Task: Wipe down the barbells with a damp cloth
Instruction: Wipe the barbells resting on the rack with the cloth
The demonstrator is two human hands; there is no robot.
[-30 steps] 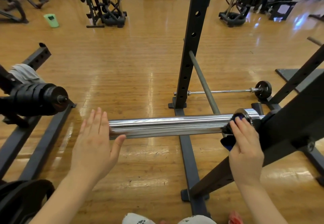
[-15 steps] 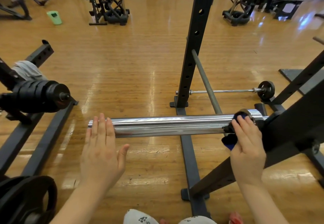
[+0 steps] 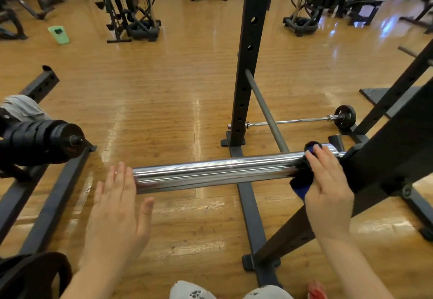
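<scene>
- Since the earlier frame, I see my left hand (image 3: 117, 207) has slid off the sleeve's end, flat with fingers straight, holding nothing.
- Black steel rack (image 3: 384, 158) carries the long chrome barbell sleeve (image 3: 210, 172).
- Right hand (image 3: 328, 188) grips the dark blue cloth (image 3: 301, 187) wrapped around the sleeve's inner end.

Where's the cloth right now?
The cloth is at the right of the head view, wrapped around the inner end of the chrome barbell sleeve under the right hand, beside the rack.
</scene>
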